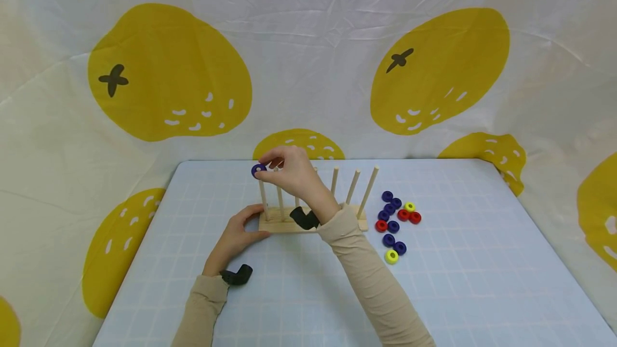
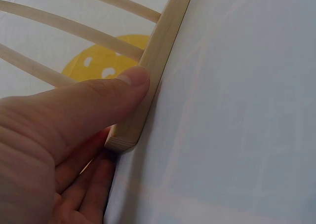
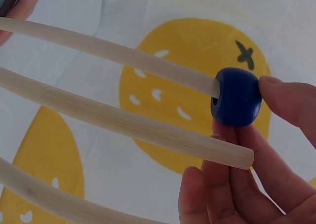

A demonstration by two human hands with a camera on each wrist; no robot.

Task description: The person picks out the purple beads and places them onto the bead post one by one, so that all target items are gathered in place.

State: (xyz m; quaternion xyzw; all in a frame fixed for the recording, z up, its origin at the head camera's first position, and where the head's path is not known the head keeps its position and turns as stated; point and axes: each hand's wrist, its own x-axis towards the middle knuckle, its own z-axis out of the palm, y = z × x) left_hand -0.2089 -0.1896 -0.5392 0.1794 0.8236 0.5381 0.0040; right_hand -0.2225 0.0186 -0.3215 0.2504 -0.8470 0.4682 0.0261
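My right hand (image 1: pixel 295 174) pinches a blue ring-shaped bead (image 3: pixel 239 96) between thumb and fingers. In the right wrist view, the tip of the leftmost wooden peg (image 3: pixel 163 71) sits in the bead's hole. The neighbouring peg (image 3: pixel 197 141) stands bare close to my fingers. At the left end of the wooden pegboard base (image 1: pixel 284 225), my left hand (image 1: pixel 236 234) grips it, thumb along the front edge and fingers round behind. My right forearm hides part of the base and some pegs.
Right of the stand lie loose beads: several blue beads (image 1: pixel 393 226), a few red beads (image 1: pixel 415 217) and two yellow beads (image 1: pixel 391 256). More bare pegs (image 1: pixel 368 191) rise at the stand's right end. Behind the table (image 1: pixel 482 283) hangs a fruit-patterned cloth (image 1: pixel 308 68).
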